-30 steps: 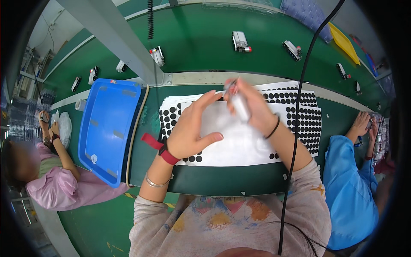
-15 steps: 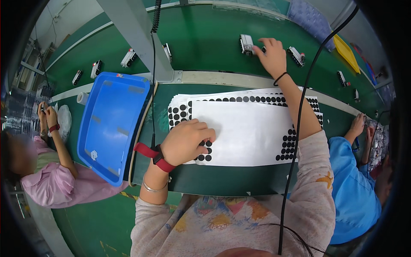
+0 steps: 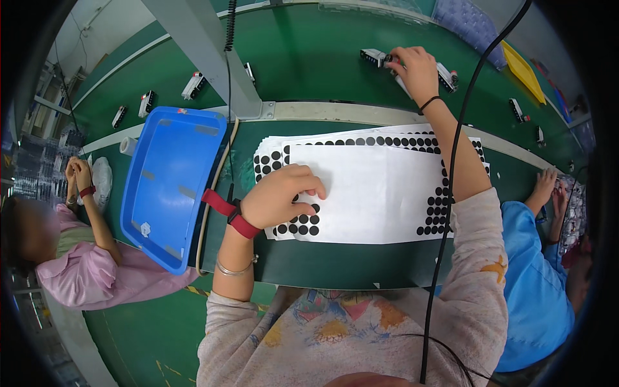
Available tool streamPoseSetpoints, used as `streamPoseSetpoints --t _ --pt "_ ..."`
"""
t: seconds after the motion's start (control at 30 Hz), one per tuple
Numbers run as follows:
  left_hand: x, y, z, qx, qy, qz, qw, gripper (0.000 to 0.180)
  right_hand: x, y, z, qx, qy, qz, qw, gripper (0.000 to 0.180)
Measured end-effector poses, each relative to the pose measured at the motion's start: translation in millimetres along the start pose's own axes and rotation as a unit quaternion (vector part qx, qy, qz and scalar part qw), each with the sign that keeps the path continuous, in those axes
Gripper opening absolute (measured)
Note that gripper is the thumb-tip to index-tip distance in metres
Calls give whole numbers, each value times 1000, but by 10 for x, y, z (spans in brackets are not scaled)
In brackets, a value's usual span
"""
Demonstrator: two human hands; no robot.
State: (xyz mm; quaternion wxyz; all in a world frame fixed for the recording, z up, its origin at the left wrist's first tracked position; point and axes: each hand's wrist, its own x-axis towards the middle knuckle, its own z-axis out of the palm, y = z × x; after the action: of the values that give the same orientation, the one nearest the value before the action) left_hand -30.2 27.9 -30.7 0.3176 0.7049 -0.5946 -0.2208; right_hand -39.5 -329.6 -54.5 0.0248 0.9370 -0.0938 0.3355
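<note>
My left hand [image 3: 277,200] lies at the left side of a stack of white sheets [image 3: 361,193] printed with black dots. Its fingers are loosely bent, thumb apart, holding nothing. Past the sheets, over the green surface, my right hand [image 3: 418,76] has its thumb and fingertips closed on the end of a small white and black toy vehicle [image 3: 373,57]. Beneath that hand a narrow white piece [image 3: 401,84] shows in part; I cannot tell what it is. Just right of the hand sits another toy vehicle [image 3: 446,76].
A blue tray [image 3: 171,187] stands left of the sheets, beside a grey post [image 3: 206,51]. More toy vehicles [image 3: 193,85] are spread along the green surface. A black cable [image 3: 451,174] hangs before my right arm. Co-workers sit on both sides, in pink [image 3: 84,277] and blue [image 3: 529,284].
My right hand has moved slightly, and its fingers have closed on the toy vehicle, which has turned. My left hand stays on the sheets. The view has shifted a little.
</note>
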Motion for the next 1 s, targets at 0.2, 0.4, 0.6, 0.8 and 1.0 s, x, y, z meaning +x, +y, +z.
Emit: streamPoseSetpoints --t 0.2,0.4,0.6,0.8,1.0 --pt "19 -10 -11 2 -28 -2 1000 17 -26 -389 -464 502 33 154 850 21" --pt "-1 -17 -38 -3 -33 11 999 15 -598 -1075 -797 878 -137 158 431 24" --pt "-37 -45 -234 -197 5 27 980 15 -1061 -1454 -699 860 -319 243 314 34" --pt "93 97 50 -202 188 10 961 13 -1065 -1480 -700 871 -314 240 292 25" --pt "134 154 70 -121 236 44 963 13 -1039 -1503 -718 866 -317 223 316 26"
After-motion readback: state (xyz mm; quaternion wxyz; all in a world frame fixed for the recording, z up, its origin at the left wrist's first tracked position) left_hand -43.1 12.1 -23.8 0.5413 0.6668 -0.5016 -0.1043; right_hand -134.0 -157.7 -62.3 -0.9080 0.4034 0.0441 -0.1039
